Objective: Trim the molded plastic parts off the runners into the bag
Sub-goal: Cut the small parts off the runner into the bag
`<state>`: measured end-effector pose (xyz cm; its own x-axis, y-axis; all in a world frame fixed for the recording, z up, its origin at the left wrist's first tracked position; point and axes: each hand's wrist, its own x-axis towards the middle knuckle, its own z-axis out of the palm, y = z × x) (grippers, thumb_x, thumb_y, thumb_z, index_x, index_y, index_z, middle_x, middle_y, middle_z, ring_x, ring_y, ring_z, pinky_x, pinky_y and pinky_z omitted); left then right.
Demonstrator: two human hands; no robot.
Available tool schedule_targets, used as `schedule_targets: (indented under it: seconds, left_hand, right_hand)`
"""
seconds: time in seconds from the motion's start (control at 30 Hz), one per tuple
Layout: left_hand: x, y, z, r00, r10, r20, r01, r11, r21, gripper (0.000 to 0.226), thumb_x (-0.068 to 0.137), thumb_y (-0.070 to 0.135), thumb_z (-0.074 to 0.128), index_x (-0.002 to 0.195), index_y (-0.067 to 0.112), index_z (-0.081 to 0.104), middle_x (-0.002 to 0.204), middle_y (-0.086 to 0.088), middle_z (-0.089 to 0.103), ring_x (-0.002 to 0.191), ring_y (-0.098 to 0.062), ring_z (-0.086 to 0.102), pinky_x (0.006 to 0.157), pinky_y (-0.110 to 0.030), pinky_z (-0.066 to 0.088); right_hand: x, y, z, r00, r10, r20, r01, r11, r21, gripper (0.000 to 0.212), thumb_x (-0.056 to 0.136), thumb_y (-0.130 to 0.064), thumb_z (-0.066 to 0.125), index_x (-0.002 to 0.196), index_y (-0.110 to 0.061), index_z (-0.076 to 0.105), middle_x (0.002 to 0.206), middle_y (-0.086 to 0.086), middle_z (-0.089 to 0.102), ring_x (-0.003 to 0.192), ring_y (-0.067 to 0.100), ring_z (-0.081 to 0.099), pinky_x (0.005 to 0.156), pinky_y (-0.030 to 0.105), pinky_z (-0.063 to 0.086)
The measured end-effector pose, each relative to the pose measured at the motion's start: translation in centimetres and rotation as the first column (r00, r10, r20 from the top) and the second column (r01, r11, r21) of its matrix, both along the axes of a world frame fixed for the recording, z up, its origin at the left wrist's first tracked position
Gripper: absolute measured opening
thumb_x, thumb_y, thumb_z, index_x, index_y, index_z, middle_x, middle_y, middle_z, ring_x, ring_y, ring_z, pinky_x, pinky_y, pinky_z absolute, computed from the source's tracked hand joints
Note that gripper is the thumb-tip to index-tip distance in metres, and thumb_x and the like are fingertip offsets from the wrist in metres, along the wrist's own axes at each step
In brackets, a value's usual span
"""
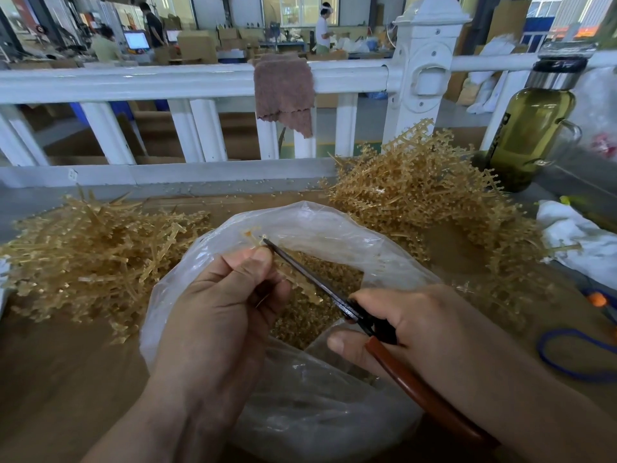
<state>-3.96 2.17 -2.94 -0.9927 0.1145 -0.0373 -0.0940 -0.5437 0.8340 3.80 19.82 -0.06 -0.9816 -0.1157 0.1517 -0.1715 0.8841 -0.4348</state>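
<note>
Head view, nearest first: left hand [213, 315] pinching a thin amber runner [255, 236] between thumb and curled fingers; right hand [410, 329] wrapped round the red-brown handles of dark, narrow cutters [310, 275], blades almost closed at the runner tip. Risks: nicking the left thumb, close beside the blades; flicking a cut part past the rim of the soft clear bag [334, 222]. Below, granular amber parts [310, 322] heaped inside. Beyond, on the brown worktop [60, 379], spiky branched runner piles [93, 259] left and right.
</note>
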Motion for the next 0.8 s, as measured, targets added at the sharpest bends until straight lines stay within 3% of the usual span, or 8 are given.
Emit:
schedule_targets:
  seconds: [0.17, 0.3, 0.53, 0.8]
  left_hand:
    - [0.3, 0.1, 0.2, 0.999, 0.016, -0.046, -0.018, 0.999, -0.037, 0.014, 0.078, 0.019, 0.067, 0.065, 0.018, 0.071, 0.069, -0.004, 0.064, 0.061, -0.010, 0.064, 0.057, -0.022, 0.056]
    - [0.2, -0.1, 0.0, 0.985, 0.070, -0.155, -0.098, 0.978, -0.185, 0.016, 0.098, 0.007, 0.058, 0.083, 0.011, 0.062, 0.072, -0.009, 0.066, 0.062, -0.016, 0.066, 0.057, -0.024, 0.056]
    - [0.1, -0.8, 0.1, 0.944, 0.108, -0.310, -0.214, 0.919, -0.330, 0.029, 0.100, 0.023, 0.059, 0.073, 0.025, 0.066, 0.075, -0.007, 0.070, 0.070, -0.018, 0.070, 0.066, -0.032, 0.061]
    - [0.0, -1.0, 0.4, 0.957, 0.078, -0.279, -0.136, 0.972, -0.194, 0.015, 0.080, 0.028, 0.066, 0.065, 0.026, 0.066, 0.074, -0.002, 0.063, 0.066, -0.013, 0.062, 0.062, -0.024, 0.055]
  right_hand:
    - [0.0, 0.0, 0.0, 1.000, 0.004, -0.010, -0.004, 1.000, -0.003, 0.050, 0.083, -0.070, 0.050, 0.076, -0.021, 0.049, 0.062, -0.002, 0.053, 0.060, 0.011, 0.054, 0.054, 0.022, 0.038]
    - [0.1, -0.1, 0.0, 1.000, 0.008, -0.015, -0.008, 1.000, -0.007, 0.049, 0.081, -0.071, 0.048, 0.081, -0.023, 0.050, 0.065, -0.004, 0.054, 0.063, 0.010, 0.055, 0.056, 0.020, 0.039]
    - [0.2, 0.2, 0.1, 0.999, 0.011, -0.042, -0.011, 1.000, -0.002, 0.045, 0.078, -0.072, 0.047, 0.086, -0.028, 0.055, 0.063, -0.010, 0.052, 0.065, 0.004, 0.054, 0.058, 0.019, 0.039]
    - [0.3, 0.2, 0.0, 0.998, 0.038, -0.044, -0.039, 0.999, -0.023, 0.043, 0.080, -0.072, 0.050, 0.089, -0.029, 0.055, 0.068, -0.011, 0.056, 0.068, 0.004, 0.056, 0.060, 0.018, 0.040]
